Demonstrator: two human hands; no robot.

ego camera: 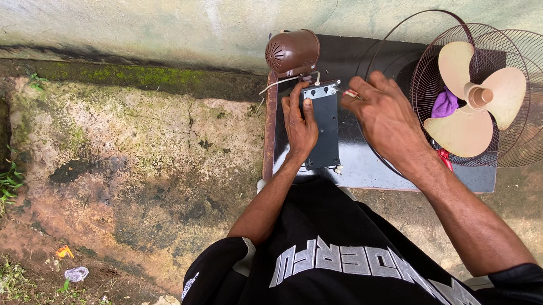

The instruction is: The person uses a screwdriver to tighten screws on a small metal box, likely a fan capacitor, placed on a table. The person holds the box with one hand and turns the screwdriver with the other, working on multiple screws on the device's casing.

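while the left hand [299, 127] clamps the dark plate [323, 127] along its left long edge, the right hand [382, 115], pinching a small tool [351, 94], sits right of its top end.

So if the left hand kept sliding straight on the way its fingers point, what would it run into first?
Probably the brown motor housing. The left hand lies along the dark flat panel, fingers pointing up toward the wall, and the housing sits just beyond them past some pale wires. Depth is hard to judge.
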